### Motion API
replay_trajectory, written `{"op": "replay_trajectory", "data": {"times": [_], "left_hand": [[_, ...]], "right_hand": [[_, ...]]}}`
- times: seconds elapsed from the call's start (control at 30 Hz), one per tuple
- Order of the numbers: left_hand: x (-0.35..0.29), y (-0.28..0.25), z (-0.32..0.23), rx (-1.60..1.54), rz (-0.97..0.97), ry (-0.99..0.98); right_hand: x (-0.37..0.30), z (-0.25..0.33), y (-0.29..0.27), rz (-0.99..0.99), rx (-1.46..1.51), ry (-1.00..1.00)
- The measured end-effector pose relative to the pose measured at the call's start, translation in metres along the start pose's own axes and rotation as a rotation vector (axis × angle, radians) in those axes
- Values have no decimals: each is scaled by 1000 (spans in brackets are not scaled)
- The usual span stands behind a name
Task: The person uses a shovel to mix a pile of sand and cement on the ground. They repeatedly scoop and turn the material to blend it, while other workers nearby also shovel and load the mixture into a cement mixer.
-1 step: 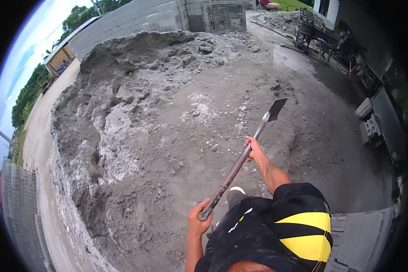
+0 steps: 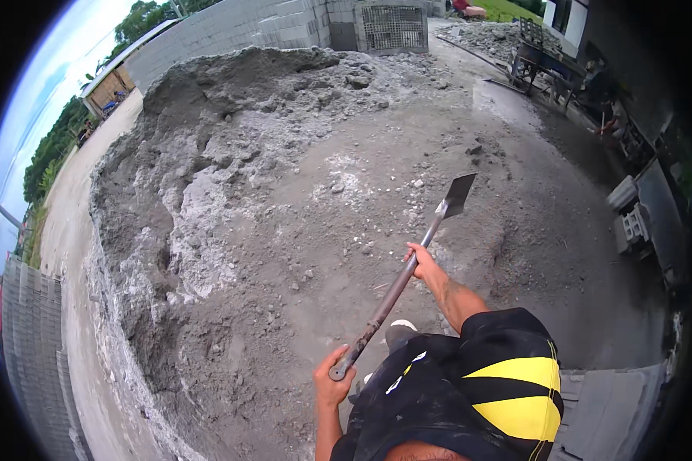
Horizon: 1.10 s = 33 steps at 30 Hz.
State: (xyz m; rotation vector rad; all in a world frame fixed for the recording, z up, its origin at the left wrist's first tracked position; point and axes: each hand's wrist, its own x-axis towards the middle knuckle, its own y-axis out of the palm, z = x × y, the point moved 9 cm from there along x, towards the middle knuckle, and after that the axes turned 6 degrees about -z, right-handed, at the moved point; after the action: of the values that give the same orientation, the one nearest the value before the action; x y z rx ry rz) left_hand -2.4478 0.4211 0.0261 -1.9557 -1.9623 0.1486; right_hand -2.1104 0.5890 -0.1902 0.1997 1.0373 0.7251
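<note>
A long-handled shovel (image 2: 390, 302) slants up and away from me across the middle of the view. Its flat dark blade (image 2: 459, 194) is at the far end, over the grey ground; whether it touches the ground I cannot tell. My left hand (image 2: 331, 382) is wrapped round the butt end of the handle, close to my body. Farther up the shaft, below the metal neck, my right hand (image 2: 422, 263) grips it. Loose grey sand and gravel (image 2: 307, 269) lies under and around the tool.
A high, crusted bank of grey sand (image 2: 200, 154) rises at the left and far side. Concrete-block walls (image 2: 246, 34) stand behind it, and stacked blocks (image 2: 34, 338) at the lower left. Dark machinery (image 2: 546, 61) and grey blocks (image 2: 633, 227) line the right.
The shovel's blade has shifted a little left and down, its flat face turned more into view. Both hands keep their grip and have moved slightly with it.
</note>
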Motion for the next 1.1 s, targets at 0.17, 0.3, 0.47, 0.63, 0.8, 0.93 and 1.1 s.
{"op": "replay_trajectory", "data": {"times": [0.17, 0.3, 0.47, 0.63, 0.8, 0.93, 1.1], "left_hand": [[-158, -74, 36, -401, -593, -703], [-257, -56, -15, -722, -1272, -854], [-312, -3, -27, -1181, -1918, -434], [-314, -30, 19, -1227, -2201, -214], [-298, -148, 166, -1179, -2345, -212], [-250, -208, 168, -1228, -2304, -93], [-233, -249, 179, -1328, -2186, -31]], "right_hand": [[-29, -274, -17, 90, -736, 548], [-111, -405, -56, 348, -1289, 866], [-213, -498, -79, 630, -1779, 971], [-282, -562, -41, 974, -1902, 734], [-386, -556, 40, 1868, -1819, -14], [-458, -526, 116, 2173, -1939, 140], [-516, -513, 150, 2518, -1661, -285]]}}
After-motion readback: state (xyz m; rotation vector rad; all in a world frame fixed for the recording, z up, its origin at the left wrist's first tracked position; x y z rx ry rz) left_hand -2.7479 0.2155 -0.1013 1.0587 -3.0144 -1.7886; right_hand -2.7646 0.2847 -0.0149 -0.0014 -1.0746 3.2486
